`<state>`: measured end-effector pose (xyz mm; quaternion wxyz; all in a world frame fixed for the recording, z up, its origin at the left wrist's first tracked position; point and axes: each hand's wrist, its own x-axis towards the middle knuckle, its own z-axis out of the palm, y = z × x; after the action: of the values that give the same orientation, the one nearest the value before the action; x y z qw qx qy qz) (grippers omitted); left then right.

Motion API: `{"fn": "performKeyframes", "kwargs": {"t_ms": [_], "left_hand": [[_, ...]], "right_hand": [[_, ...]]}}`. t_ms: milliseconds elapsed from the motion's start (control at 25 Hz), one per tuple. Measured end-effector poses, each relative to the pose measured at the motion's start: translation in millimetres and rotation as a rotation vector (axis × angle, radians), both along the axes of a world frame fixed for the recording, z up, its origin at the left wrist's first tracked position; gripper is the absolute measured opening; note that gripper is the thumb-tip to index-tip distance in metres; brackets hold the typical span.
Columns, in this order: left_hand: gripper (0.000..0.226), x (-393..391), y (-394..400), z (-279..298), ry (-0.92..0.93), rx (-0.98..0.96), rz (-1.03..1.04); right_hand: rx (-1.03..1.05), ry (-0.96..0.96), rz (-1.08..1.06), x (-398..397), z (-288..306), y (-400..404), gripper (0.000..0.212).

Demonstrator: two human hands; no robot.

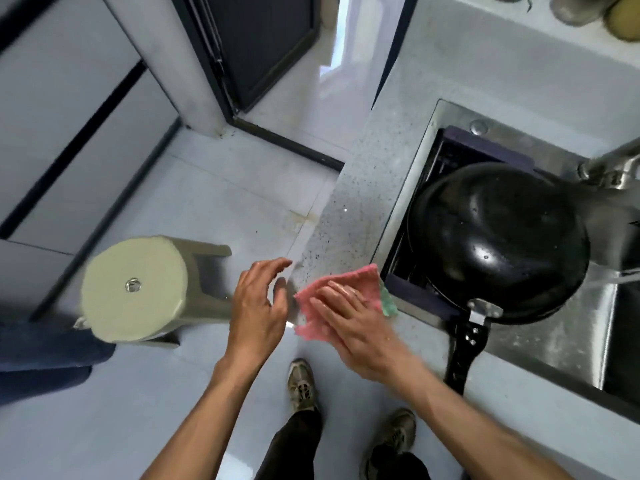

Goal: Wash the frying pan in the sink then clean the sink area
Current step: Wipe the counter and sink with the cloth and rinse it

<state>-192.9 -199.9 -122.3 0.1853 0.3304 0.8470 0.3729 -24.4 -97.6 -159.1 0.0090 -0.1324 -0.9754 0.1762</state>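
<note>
Right hand [349, 327] pressed flat on pink cloth [332, 299] at the worktop [360, 202] edge, left hand [259, 303] spread and empty beside it; wiping underway, pan [498, 240] upturned in sink [540, 344]; next sweep inward

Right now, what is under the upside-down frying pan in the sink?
The frying pan lies bottom up on a dark rack spanning the steel sink. Its handle sticks out over the sink's front rim. Whatever sits in the basin beneath the pan is covered.

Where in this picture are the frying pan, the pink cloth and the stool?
frying pan [498, 237]: head view, middle of its upturned black bottom.
pink cloth [317, 306]: head view, bare part left of the fingers.
stool [133, 289]: head view, round seat top.
</note>
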Motion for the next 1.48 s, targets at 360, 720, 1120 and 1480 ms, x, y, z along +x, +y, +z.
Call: {"fn": "performKeyframes", "kwargs": {"t_ms": [360,720,1120,1480], "left_hand": [[0.026,-23.3,63.9,2.6,-0.059,-0.005,0.009],[0.041,-37.9,207.7,3.2,0.089,-0.144,-0.262],[0.026,-76.7,330.0,-4.7,0.323,-0.179,-0.849],[0.058,-9.7,412.0,-13.0,0.714,-0.266,-1.285]], "right_hand": [[-0.131,-0.226,-0.450,-81.0,-14.1,66.8,0.068],[-0.537,-0.113,-0.631,-154.6,12.1,244.0,0.069],[-0.268,-0.216,-0.918,-196.1,-3.2,378.2,0.070],[-0.410,-0.222,-0.855,-149.0,4.9,426.8,0.058]]}}
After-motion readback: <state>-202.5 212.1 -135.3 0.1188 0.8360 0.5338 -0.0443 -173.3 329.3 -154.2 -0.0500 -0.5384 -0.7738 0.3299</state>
